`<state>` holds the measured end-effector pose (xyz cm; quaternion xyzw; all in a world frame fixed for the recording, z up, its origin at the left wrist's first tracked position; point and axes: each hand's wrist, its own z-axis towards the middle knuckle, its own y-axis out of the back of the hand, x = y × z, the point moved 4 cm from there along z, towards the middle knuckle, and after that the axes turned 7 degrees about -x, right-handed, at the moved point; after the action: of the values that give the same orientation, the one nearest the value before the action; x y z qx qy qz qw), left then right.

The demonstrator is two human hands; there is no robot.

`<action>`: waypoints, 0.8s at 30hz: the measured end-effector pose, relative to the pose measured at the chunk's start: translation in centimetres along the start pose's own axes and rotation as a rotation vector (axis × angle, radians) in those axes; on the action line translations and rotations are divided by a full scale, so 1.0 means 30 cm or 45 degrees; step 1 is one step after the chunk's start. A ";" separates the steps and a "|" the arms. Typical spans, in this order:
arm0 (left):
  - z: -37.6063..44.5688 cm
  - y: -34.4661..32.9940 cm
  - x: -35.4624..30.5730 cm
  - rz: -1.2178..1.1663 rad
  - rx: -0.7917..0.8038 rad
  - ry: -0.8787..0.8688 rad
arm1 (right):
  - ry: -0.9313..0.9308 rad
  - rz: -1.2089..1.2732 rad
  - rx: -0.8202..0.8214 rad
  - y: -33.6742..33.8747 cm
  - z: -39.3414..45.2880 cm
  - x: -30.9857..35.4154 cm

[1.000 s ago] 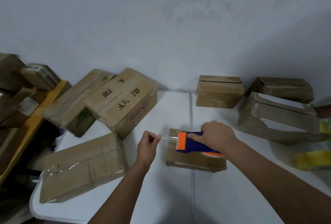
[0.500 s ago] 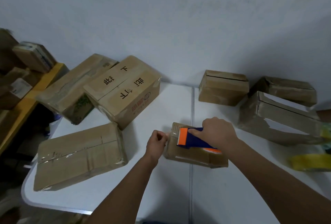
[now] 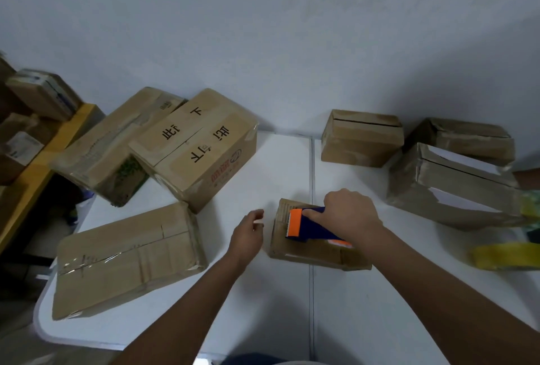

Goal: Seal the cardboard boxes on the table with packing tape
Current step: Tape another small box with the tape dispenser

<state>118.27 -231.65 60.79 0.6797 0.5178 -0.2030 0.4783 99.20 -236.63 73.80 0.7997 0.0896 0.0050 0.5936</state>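
Observation:
A small flat cardboard box (image 3: 309, 253) lies on the white table (image 3: 263, 306), near the seam down its middle. My right hand (image 3: 347, 212) grips a blue and orange tape dispenser (image 3: 304, 226) and holds it down on the box's top, orange blade end pointing left. My left hand (image 3: 247, 233) hovers just left of the box, apart from it, with thumb and fingers loosely curled and a gap between them. I see no tape in it.
A large flat box (image 3: 125, 256) lies front left. A printed box (image 3: 195, 145) and another box (image 3: 108, 148) stand behind it. More boxes sit at the back (image 3: 361, 139) and right (image 3: 447, 189). A yellow tape roll (image 3: 505, 256) lies far right. A wooden shelf (image 3: 38, 160) stands left.
My left hand pinched the tape end and brought it to the box's left edge; now it has let go and drawn back slightly. The dispenser has come down onto the box top.

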 end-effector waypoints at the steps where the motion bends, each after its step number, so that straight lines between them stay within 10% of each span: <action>1: -0.020 0.010 -0.040 -0.018 0.065 -0.057 | 0.002 -0.003 0.008 0.002 0.003 0.002; 12: -0.046 -0.002 -0.199 0.812 0.715 -0.586 | 0.000 0.008 0.042 0.011 0.007 0.007; 24: 0.027 -0.036 -0.200 0.839 0.550 -1.002 | 0.004 0.247 0.294 0.027 0.009 -0.066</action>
<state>115.19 -235.40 64.58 0.7612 0.0068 -0.3826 0.5236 97.41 -237.42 74.68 0.8676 0.0129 0.0532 0.4942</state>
